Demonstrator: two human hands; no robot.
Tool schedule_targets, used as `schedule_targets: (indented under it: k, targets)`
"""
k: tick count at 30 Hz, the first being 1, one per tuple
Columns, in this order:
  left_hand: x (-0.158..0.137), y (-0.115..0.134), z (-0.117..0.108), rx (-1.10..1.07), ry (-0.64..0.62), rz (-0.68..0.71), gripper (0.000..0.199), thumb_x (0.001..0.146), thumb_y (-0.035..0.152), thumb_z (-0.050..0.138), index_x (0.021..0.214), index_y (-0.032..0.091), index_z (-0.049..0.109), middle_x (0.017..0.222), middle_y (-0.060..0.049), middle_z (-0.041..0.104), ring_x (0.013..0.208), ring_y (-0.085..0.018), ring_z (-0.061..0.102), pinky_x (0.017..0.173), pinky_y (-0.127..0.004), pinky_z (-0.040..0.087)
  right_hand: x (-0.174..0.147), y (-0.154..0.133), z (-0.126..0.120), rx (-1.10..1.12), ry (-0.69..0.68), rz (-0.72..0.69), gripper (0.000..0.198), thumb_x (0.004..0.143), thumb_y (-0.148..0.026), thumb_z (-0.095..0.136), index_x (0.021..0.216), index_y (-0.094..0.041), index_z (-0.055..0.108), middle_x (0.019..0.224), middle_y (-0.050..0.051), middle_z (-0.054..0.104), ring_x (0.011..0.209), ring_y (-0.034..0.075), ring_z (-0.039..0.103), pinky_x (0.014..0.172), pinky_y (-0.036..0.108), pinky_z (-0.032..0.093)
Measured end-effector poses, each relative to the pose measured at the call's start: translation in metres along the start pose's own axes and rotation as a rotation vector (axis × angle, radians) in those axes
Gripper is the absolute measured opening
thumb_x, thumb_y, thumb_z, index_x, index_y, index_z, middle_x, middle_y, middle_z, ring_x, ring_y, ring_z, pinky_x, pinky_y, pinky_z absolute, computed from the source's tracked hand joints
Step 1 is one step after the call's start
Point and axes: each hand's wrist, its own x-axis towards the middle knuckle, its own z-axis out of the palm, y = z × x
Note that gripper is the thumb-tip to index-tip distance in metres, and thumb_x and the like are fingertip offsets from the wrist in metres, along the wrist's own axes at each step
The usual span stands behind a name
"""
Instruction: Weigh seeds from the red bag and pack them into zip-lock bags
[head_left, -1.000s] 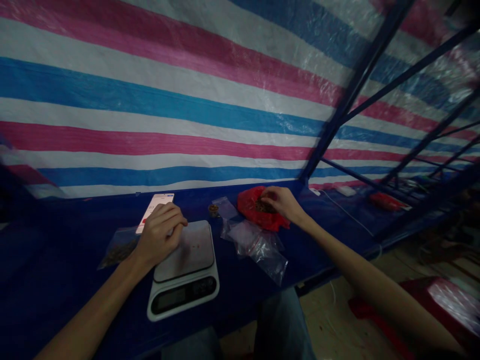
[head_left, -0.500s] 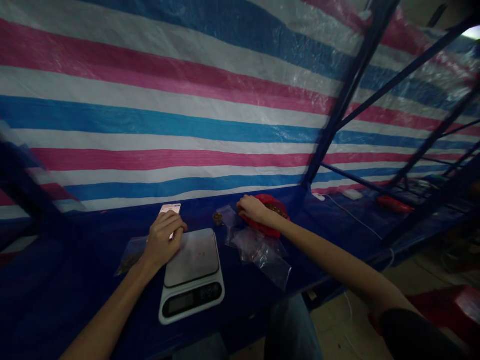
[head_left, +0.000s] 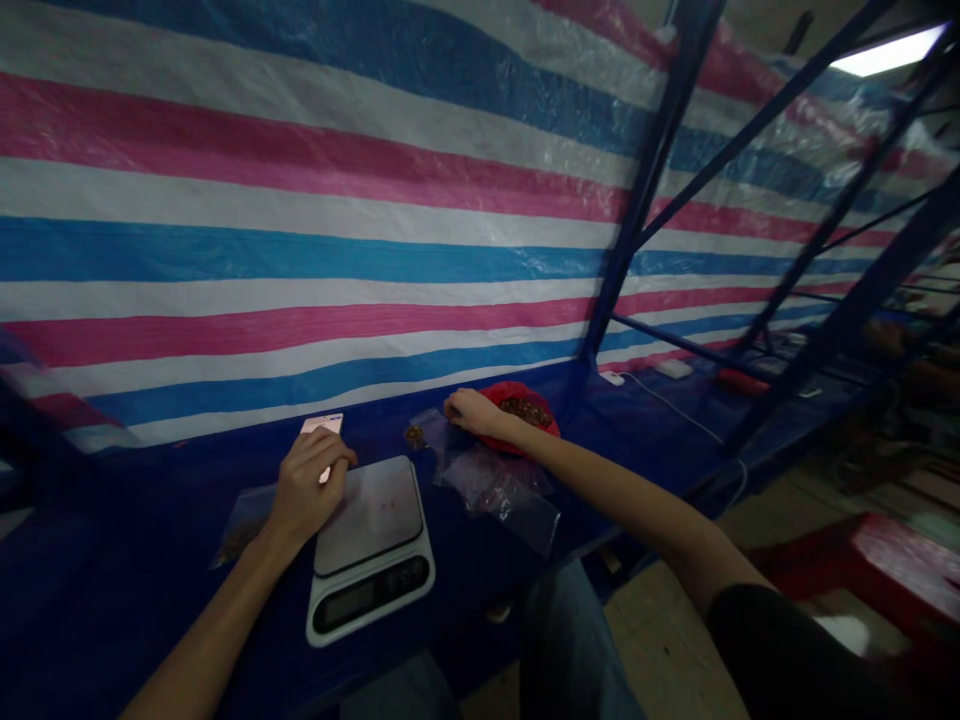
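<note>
R hand (head_left: 469, 410) has shifted L from the brown contents (head_left: 528, 409) of the red bag (head_left: 504, 390) to its L edge, fingers bent, grip unclear; L hand (head_left: 312, 472), loosely curled, overlaps phone (head_left: 322, 423) & scale (head_left: 375, 515). Bag, R of scale on surface (head_left: 469, 565), prob. light, soft, slippery: pinch its rim.

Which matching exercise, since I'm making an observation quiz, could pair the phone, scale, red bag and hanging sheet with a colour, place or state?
1. Phone
2. Scale
3. Red bag
4. Hanging sheet

A. Holds small brown pieces
B. Striped pink, white and blue
C. Lit, partly hidden by the left hand
D. White body, dark display strip

Pairs: 1-C, 2-D, 3-A, 4-B
</note>
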Motion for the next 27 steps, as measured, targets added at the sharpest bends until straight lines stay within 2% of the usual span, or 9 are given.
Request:
schedule_targets:
  k: [4, 7, 10, 12, 15, 18, 21, 23, 27]
  targets:
    - [0.001, -0.003, -0.002, 0.016, 0.022, 0.008, 0.025, 0.086, 0.008, 0.049, 0.068, 0.02, 0.061, 0.068, -0.002, 0.064, 0.077, -0.019, 0.06, 0.076, -0.036, 0.045, 0.003, -0.015, -0.01, 0.063, 0.056, -0.005, 0.022, 0.08, -0.002, 0.062, 0.091, -0.012, 0.078, 0.094, 0.009, 0.077, 0.087, 0.02, 0.067, 0.079, 0.025, 0.045]
    - [0.001, -0.006, -0.002, 0.038, 0.051, 0.001, 0.026, 0.085, 0.008, 0.049, 0.066, 0.02, 0.061, 0.068, -0.002, 0.065, 0.075, -0.019, 0.061, 0.075, -0.036, 0.045, -0.01, -0.014, -0.03, 0.103, 0.167, 0.002, 0.024, 0.081, -0.006, 0.06, 0.097, -0.013, 0.076, 0.101, 0.008, 0.076, 0.093, 0.019, 0.066, 0.085, 0.025, 0.045]
    - [0.0, -0.008, -0.002, 0.045, 0.061, -0.012, 0.026, 0.086, 0.01, 0.049, 0.066, 0.021, 0.061, 0.068, -0.002, 0.065, 0.074, -0.02, 0.061, 0.076, -0.037, 0.045, -0.04, 0.003, -0.051, 0.112, 0.28, 0.043, 0.027, 0.083, -0.007, 0.056, 0.103, -0.013, 0.074, 0.108, 0.01, 0.073, 0.103, 0.021, 0.062, 0.094, 0.029, 0.043]
    - [0.0, -0.008, -0.002, 0.043, 0.06, -0.01, 0.026, 0.086, 0.01, 0.049, 0.066, 0.021, 0.061, 0.067, -0.002, 0.065, 0.074, -0.019, 0.06, 0.075, -0.037, 0.045, -0.065, 0.022, -0.059, 0.107, 0.296, 0.076, 0.026, 0.081, -0.005, 0.056, 0.097, -0.013, 0.075, 0.103, 0.011, 0.073, 0.101, 0.023, 0.063, 0.093, 0.032, 0.043]
    - [-0.001, -0.008, -0.001, 0.031, 0.043, -0.008, 0.027, 0.087, 0.01, 0.048, 0.066, 0.02, 0.062, 0.067, -0.002, 0.064, 0.074, -0.019, 0.06, 0.076, -0.036, 0.045, -0.095, 0.049, -0.057, 0.109, 0.236, 0.098, 0.022, 0.076, -0.004, 0.059, 0.087, -0.013, 0.076, 0.092, 0.009, 0.074, 0.087, 0.022, 0.065, 0.084, 0.032, 0.047]
    - [-0.003, -0.009, 0.003, 0.018, 0.037, -0.033, 0.026, 0.088, 0.011, 0.047, 0.07, 0.019, 0.065, 0.07, -0.003, 0.066, 0.076, -0.019, 0.061, 0.078, -0.036, 0.047, -0.11, 0.063, -0.047, 0.106, 0.21, 0.106, 0.023, 0.08, -0.008, 0.059, 0.095, -0.014, 0.076, 0.096, 0.011, 0.075, 0.089, 0.024, 0.065, 0.084, 0.034, 0.049]
    - [-0.004, -0.011, 0.007, 0.002, 0.016, -0.107, 0.025, 0.088, 0.013, 0.045, 0.086, 0.018, 0.069, 0.082, -0.005, 0.07, 0.084, -0.021, 0.065, 0.083, -0.037, 0.05, -0.114, 0.062, -0.037, 0.089, 0.267, 0.111, 0.039, 0.085, -0.012, 0.058, 0.122, -0.015, 0.068, 0.114, 0.014, 0.069, 0.106, 0.027, 0.062, 0.095, 0.042, 0.048]
    - [-0.004, -0.013, 0.007, -0.031, -0.009, -0.183, 0.03, 0.088, 0.014, 0.044, 0.105, 0.018, 0.069, 0.099, -0.007, 0.072, 0.095, -0.022, 0.067, 0.09, -0.039, 0.052, -0.113, 0.057, -0.036, 0.078, 0.305, 0.087, 0.049, 0.087, -0.015, 0.057, 0.136, -0.017, 0.06, 0.126, 0.015, 0.063, 0.115, 0.029, 0.058, 0.101, 0.046, 0.046]
    - [0.0, -0.025, 0.001, -0.139, -0.009, -0.341, 0.046, 0.092, 0.021, 0.044, 0.137, 0.02, 0.055, 0.133, -0.012, 0.063, 0.118, -0.025, 0.063, 0.103, -0.044, 0.049, -0.109, 0.05, -0.043, 0.117, 0.33, 0.001, 0.052, 0.091, -0.017, 0.054, 0.143, -0.018, 0.051, 0.137, 0.016, 0.054, 0.126, 0.03, 0.052, 0.109, 0.049, 0.041]
